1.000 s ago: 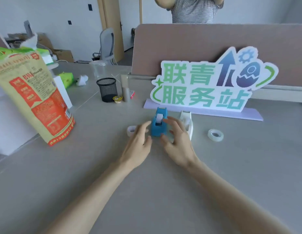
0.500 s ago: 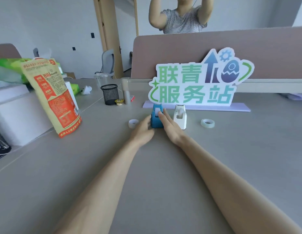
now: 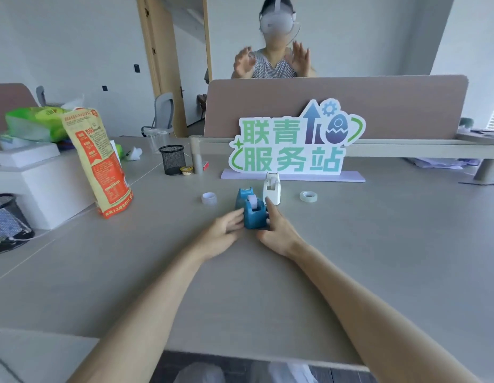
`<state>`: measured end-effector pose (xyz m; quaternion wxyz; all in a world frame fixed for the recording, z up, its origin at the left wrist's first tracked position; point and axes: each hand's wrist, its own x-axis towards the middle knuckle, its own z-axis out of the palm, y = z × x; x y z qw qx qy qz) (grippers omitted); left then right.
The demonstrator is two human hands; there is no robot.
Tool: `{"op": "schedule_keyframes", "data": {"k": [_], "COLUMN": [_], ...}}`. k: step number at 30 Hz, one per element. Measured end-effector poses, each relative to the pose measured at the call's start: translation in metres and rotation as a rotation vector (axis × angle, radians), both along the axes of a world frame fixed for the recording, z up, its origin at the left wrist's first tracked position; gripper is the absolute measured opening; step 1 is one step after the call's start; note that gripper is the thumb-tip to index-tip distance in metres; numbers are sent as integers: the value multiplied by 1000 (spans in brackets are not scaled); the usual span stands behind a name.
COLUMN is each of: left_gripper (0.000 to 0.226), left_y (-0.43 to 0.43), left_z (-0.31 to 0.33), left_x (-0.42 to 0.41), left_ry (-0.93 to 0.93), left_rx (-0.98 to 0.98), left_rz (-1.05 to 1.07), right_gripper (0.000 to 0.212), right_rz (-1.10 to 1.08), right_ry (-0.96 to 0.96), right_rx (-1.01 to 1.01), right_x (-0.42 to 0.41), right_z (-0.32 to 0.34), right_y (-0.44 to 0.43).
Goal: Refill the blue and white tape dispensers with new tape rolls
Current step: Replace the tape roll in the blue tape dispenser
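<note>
grey surface [image 3: 378, 244] runs back to a pink partition [image 3: 392, 106]; behind it sits a person [image 3: 273, 64] in a white headset, both hands raised. a sign [image 3: 292, 150] with green characters stands in front of the partition.

the blue dispenser [image 3: 252, 217] is near the middle of the surface, in front of the sign, with a pale core showing in its top slot (how much tape is on it cannot be told). the left grip [image 3: 223, 233] holds its left side, fingers blurred. the right grip [image 3: 277, 230] clasps its right side, thumb at the near corner and one finger reaching up along the flank. whether its base touches the surface cannot be told.

the white dispenser [image 3: 272, 187] stands upright just behind the blue one and slightly right, apart from both grips. the left roll [image 3: 209, 198] lies flat near the blue dispenser; the right roll [image 3: 308, 196] lies flat beyond the white one. a mesh cup [image 3: 172, 159] and an orange bag [image 3: 99, 167] stand farther left.
</note>
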<state>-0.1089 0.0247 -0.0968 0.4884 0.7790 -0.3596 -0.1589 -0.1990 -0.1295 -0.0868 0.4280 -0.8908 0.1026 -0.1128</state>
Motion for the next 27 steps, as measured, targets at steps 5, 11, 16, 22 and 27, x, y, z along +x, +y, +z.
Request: {"op": "schedule_keyframes", "data": {"k": [5,11,16,22,27], "left_gripper": [56,44,43,64,59], "left_y": [20,14,6,-7,-8], "left_z": [1,-3,-1,5,4], "left_x": [-17,-2,36,69,68], "left_ry": [-57,-127,-247,-118,-18], "left_rx": [6,-49,13,39,-66], "left_rz": [53,209,269,152,122], "right_gripper": [90,85,95,95,87], "right_rz": [-2,-103,-45,99,113], "right_ry": [-22,-90,-96,-95,-176], "right_rx": [-106,-582,-498,-362,-427], "right_x": [-25,-8,13,44,49], "right_z": [-2,-3,4,-1,-7], "right_y": [3,7,-5,-28,-31]}}
